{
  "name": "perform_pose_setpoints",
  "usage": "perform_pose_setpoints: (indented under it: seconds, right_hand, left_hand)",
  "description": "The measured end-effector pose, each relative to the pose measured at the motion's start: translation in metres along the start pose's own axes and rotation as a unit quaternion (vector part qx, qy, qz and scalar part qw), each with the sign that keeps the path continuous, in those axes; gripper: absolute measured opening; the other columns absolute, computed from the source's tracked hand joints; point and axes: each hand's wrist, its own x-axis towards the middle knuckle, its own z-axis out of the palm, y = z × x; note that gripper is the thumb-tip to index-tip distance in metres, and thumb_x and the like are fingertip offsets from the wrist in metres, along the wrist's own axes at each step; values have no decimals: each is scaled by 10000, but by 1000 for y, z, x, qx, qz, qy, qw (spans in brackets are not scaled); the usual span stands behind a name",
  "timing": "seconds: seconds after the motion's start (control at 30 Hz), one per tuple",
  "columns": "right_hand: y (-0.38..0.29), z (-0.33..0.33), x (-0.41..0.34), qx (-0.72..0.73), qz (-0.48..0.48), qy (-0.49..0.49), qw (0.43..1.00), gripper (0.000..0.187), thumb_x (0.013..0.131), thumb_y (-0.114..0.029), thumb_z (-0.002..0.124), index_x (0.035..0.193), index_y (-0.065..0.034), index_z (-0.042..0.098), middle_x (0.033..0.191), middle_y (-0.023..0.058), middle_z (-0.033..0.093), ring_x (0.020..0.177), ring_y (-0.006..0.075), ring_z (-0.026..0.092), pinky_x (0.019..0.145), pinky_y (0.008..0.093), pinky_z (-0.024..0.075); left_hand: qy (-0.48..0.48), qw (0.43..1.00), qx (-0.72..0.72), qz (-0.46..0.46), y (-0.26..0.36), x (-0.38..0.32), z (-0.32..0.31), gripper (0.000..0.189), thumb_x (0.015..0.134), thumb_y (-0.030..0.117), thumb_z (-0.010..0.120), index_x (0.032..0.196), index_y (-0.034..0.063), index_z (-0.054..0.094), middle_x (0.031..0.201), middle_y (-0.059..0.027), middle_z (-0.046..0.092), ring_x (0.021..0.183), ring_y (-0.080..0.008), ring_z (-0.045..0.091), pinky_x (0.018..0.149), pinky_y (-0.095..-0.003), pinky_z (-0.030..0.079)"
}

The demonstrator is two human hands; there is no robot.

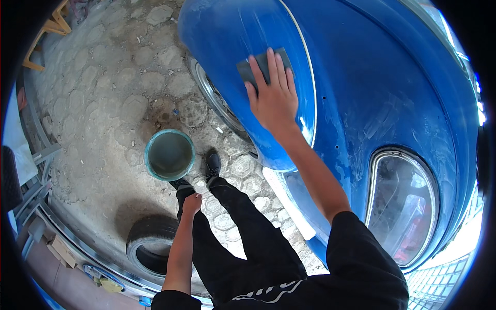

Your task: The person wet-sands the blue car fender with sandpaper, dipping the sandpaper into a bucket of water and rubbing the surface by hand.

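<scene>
A sheet of dark grey sandpaper (264, 66) lies on the glossy blue car fender (248, 35), pressed under the spread fingers of my right hand (274, 97). The fender looks wet, with whitish streaks. My left hand (193, 202) hangs by my left leg, fingers curled together; whether anything is inside them is not visible. Just beyond it stands a green bucket (147, 155) of murky liquid. A cream-coloured strip (308, 50) runs along the seam between the fender and the blue car body (368, 77).
A car wheel (217, 95) shows below the fender. Near my left arm a loose tire (149, 236) rests on the rough paved ground (93, 128). Metal frames (42, 155) and a wooden stand (50, 27) are at the left. An oval-cornered car window (403, 209) is at the right.
</scene>
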Motion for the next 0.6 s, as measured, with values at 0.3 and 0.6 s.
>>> perform_pose_setpoints:
  seconds: [0.3, 0.6]
  right_hand:
    - [43, 23, -215, -64, 47, -53, 995, 462, 972, -397, 591, 1428, -332, 553, 1542, 141, 431, 1389, 325, 453, 1125, 516, 347]
    - [-8, 11, -111, -24, 2, -32, 999, 587, 905, -290, 666, 1470, -266, 508, 1582, 133, 368, 1450, 313, 363, 1125, 529, 339]
  left_hand:
    - [-13, 999, -3, 36, 5, 11, 16, 367, 974, 368, 473, 1141, 145, 712, 1115, -207, 697, 1078, -403, 647, 940, -505, 508]
    - [-10, 1000, 15, 21, -1, 6, 9, 375, 978, 367, 462, 1140, 137, 710, 1113, -198, 701, 1083, -404, 645, 952, -499, 503]
